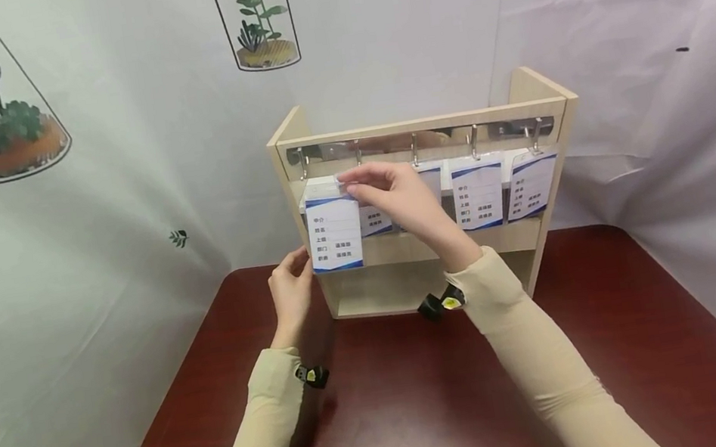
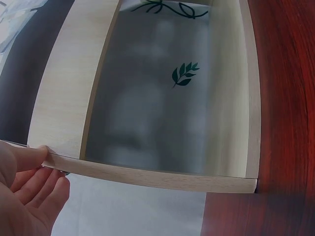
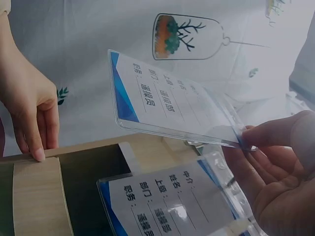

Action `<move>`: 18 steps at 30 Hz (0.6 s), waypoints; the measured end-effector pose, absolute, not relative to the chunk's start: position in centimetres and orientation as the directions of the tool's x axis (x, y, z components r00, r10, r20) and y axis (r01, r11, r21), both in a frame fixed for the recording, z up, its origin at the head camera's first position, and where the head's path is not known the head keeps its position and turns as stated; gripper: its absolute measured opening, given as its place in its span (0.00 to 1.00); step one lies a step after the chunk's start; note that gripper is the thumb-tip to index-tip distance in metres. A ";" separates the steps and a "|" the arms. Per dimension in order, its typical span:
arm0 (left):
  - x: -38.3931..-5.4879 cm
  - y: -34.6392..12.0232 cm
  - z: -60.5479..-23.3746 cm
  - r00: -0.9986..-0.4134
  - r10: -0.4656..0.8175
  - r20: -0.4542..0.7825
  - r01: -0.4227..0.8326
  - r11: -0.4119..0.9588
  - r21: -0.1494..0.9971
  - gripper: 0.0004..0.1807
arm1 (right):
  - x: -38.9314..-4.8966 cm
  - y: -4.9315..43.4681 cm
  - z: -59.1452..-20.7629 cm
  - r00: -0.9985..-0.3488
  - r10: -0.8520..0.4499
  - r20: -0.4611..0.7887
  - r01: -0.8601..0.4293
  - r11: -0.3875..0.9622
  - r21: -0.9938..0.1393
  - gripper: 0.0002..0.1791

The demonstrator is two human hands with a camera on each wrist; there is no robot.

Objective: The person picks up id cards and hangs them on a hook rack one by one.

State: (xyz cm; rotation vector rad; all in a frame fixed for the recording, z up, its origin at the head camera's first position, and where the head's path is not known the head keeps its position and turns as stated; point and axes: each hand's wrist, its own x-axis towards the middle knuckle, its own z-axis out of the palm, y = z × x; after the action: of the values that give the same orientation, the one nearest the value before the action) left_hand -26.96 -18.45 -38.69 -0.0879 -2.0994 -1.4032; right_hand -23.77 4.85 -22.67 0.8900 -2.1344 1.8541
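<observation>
My right hand [image 1: 399, 198] pinches the top edge of a clear-sleeved ID badge [image 1: 334, 230] between thumb and fingers. The badge, white with blue corners and printed text, is held in front of the left end of a pale wooden rack [image 1: 420, 125], just below its leftmost hook [image 1: 303, 161]. In the right wrist view the held badge [image 3: 167, 105] stands apart from another badge [image 3: 172, 201] behind it. At the rack's left side panel, my left hand [image 1: 290, 290] grips the edge, thumb in front and fingers behind, as the left wrist view shows.
More badges [image 1: 479, 195] hang from hooks on a shiny metal strip [image 1: 442, 137] along the rack. The rack stands on a dark red table [image 1: 383, 403], close to a pale curtain [image 1: 400, 34] printed with plants. Dark camera mounts [image 1: 314, 376] sit on both wrists.
</observation>
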 end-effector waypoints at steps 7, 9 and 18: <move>-27.0 -18.4 -38.8 -0.793 -0.287 0.538 0.355 0.499 0.791 0.10 | -25.1 3.1 -22.4 -0.803 -0.304 0.512 -0.534 -0.012 -0.845 0.13; -26.9 -18.4 -38.8 -0.788 -0.294 0.541 0.347 0.515 0.784 0.09 | -25.4 2.6 -22.4 -0.801 -0.301 0.517 -0.534 -0.029 -0.845 0.13; -27.0 -18.5 -38.8 -0.796 -0.286 0.533 0.344 0.510 0.788 0.12 | -25.6 1.0 -22.2 -0.790 -0.281 0.545 -0.568 0.003 -0.823 0.13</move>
State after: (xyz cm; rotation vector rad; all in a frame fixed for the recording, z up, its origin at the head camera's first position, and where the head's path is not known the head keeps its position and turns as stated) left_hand -26.96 -18.52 -38.80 -0.0467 -2.1266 -1.3006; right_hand -25.65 0.98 -22.22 0.8905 -2.0515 1.8707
